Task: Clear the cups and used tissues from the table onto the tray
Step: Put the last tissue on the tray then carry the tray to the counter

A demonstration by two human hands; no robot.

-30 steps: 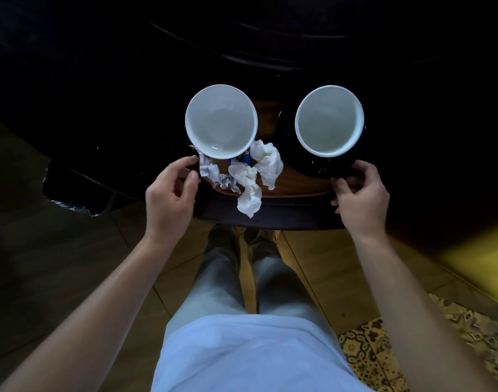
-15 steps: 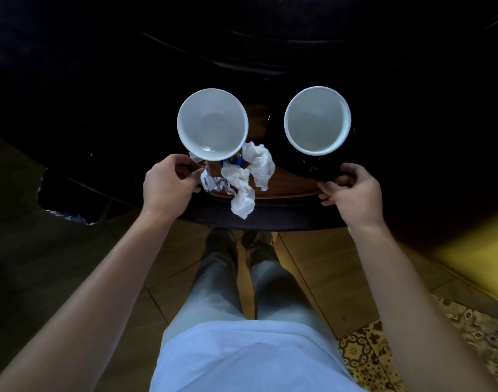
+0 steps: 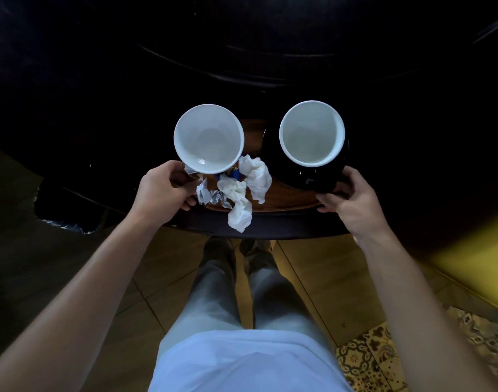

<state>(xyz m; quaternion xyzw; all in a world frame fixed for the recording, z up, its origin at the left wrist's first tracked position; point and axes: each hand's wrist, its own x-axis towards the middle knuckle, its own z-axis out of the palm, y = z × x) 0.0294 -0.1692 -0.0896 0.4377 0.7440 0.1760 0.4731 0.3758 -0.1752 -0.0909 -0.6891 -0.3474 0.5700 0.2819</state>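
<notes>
Wooden tray (image 3: 284, 198) at centre of view, seen from above, on or just over the near edge of a dark round worktop (image 3: 270, 226); cannot tell whether it rests there or is lifted.

Left hand (image 3: 164, 190) at the tray's left end, fingers curled round the rim, thumb on top. Right hand (image 3: 352, 198) at the right end, fingers curled under and round the edge, thumb near the dark saucer (image 3: 312, 176). Both hands closed in a grip on the tray.

On the tray, left: white cup (image 3: 208, 138), upright, mouth up, inside pale with nothing plainly in it. Right: second white cup (image 3: 312, 133), upright, standing on the dark saucer; inside faintly tinted, contents cannot be told.

Between the cups, toward the near rim: two crumpled white tissues. One (image 3: 254, 176) just beside the left cup, lying on the wood. The other (image 3: 239, 206) touching it and hanging over the near rim of the tray, its end against the worktop edge. Crumpled silver foil wrapper (image 3: 209, 195) just right of the left hand, touching the lower tissue. Small blue scrap (image 3: 235, 174) tucked under the left cup's near side; too small to identify.

Below: grey trousers (image 3: 242, 292), pale shirt hem (image 3: 242, 360), wooden floor (image 3: 321, 278), patterned tile (image 3: 369, 360) at lower right.
</notes>
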